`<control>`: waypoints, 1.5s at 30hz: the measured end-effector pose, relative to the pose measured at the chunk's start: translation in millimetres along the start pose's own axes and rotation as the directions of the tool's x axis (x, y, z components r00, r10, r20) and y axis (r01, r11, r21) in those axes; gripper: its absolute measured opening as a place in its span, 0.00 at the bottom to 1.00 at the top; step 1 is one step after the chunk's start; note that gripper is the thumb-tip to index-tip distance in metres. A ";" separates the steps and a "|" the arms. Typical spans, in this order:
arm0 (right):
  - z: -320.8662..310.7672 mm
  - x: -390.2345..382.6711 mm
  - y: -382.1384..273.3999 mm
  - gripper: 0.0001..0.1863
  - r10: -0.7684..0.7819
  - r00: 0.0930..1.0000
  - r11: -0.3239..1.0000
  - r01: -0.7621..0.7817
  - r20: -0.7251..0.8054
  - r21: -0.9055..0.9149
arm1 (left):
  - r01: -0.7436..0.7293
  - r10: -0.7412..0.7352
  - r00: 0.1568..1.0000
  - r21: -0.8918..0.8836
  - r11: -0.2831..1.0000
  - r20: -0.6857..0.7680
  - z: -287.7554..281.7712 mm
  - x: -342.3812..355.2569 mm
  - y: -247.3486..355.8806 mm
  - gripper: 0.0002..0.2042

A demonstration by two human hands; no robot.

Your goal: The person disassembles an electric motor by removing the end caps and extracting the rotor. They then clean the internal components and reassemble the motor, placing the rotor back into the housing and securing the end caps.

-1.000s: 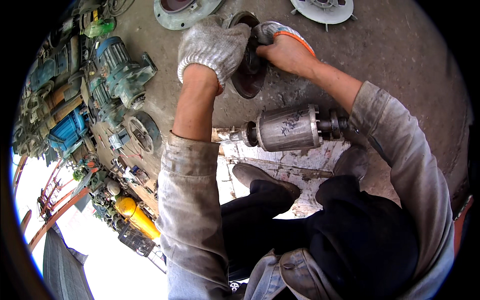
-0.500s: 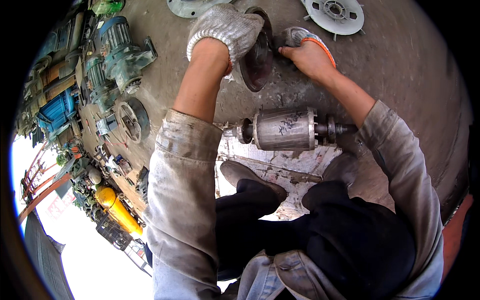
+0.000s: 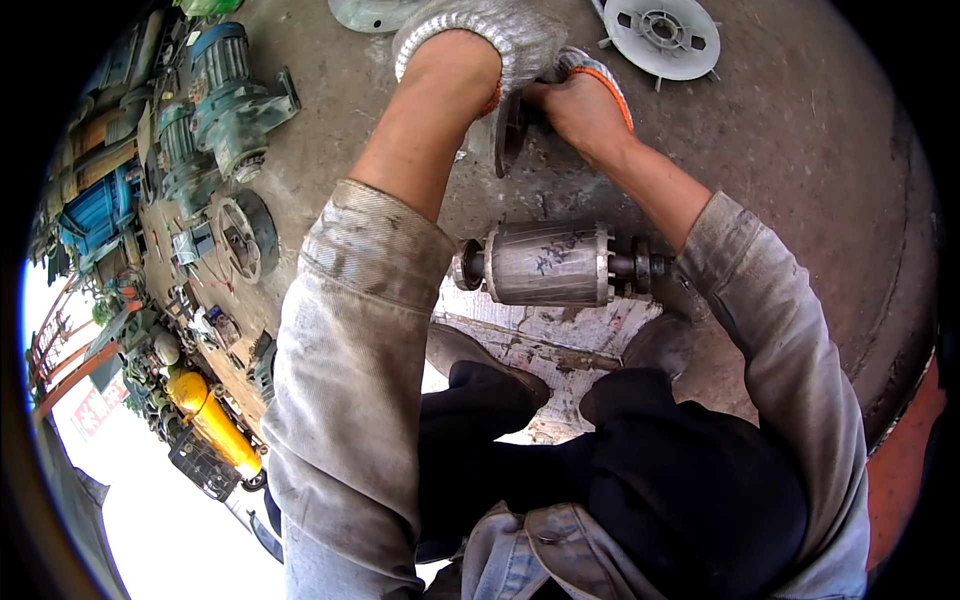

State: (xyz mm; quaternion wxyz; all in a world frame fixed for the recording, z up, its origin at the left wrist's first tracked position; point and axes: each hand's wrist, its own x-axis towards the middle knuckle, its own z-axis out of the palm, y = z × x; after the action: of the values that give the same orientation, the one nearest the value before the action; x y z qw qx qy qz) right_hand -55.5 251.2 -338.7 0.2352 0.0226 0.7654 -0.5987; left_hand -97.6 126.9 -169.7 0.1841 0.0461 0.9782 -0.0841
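Note:
My left hand [image 3: 480, 40], in a grey knit glove, grips a dark round metal plate [image 3: 508, 140] that stands tilted on edge above the floor's middle. My right hand [image 3: 582, 105], bare at the thumb and partly covered by a glove with an orange edge, is closed at the plate's right side. What its fingertips hold is hidden. A cylindrical motor rotor [image 3: 545, 265] with a shaft lies sideways below both hands, beside a worn whitish sheet [image 3: 530, 330] under my boots.
A pale fan wheel [image 3: 680, 50] lies at top right, a grey flange [image 3: 365, 15] at top centre. Green geared motors [image 3: 225, 110], blue metal parts [image 3: 95, 215] and a wheel [image 3: 240, 240] crowd the left, with a yellow cylinder [image 3: 210, 420] farther down.
Both hands and the plate have shifted upward in view. The plate has turned more edge-on. My right hand drew away to the right, then came back to the plate.

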 end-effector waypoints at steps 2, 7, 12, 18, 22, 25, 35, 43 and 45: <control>-0.2 -2.5 -5.8 0.17 -0.006 1.000 1.000 0.006 0.020 0.005 | -0.059 0.059 0.998 0.086 0.995 0.011 1.1 0.6 -3.5 0.21; 6.5 -0.5 -7.4 0.16 0.048 0.996 0.996 -0.054 0.072 0.076 | -0.165 0.158 0.986 0.247 0.955 0.046 -2.2 3.1 -10.6 0.20; -5.8 -1.9 -2.7 0.17 0.120 0.991 0.992 -0.122 0.053 0.028 | 0.225 -0.202 0.951 -0.074 0.971 0.236 -27.9 2.1 25.9 0.19; 2.8 -8.1 -10.4 0.19 0.013 1.000 1.000 -0.013 -0.012 -0.003 | -0.187 0.202 0.979 0.314 0.931 -0.016 -3.5 2.3 -11.1 0.16; -5.1 -16.2 -32.6 0.24 0.084 0.996 0.992 -0.083 0.011 -0.092 | -0.261 0.285 0.959 0.401 0.878 0.001 -0.3 1.3 -9.0 0.15; -12.0 -15.6 -34.4 0.26 0.055 0.996 0.992 -0.047 0.065 -0.118 | -0.278 0.309 0.951 0.387 0.879 -0.018 3.2 9.6 -2.7 0.14; -4.1 -14.5 -32.7 0.25 0.009 1.000 0.995 -0.007 0.023 -0.104 | -0.186 0.197 0.980 0.270 0.945 -0.014 1.9 6.9 -8.5 0.17; -7.7 -16.2 -34.7 0.27 0.027 0.998 0.989 -0.020 0.049 -0.146 | -0.031 0.034 0.999 0.088 0.996 -0.034 1.0 6.9 -3.9 0.17; -8.5 -19.0 -36.3 0.28 0.035 0.998 0.988 -0.027 0.052 -0.151 | -0.135 0.145 0.989 0.198 0.971 -0.034 2.1 6.8 -7.0 0.17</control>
State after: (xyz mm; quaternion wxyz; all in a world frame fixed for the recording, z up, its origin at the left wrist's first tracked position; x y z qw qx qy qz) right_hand -53.0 253.6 -297.0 0.2665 0.0003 0.8012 -0.5358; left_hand -104.1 120.1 -173.1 0.1607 0.1349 0.9637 -0.1652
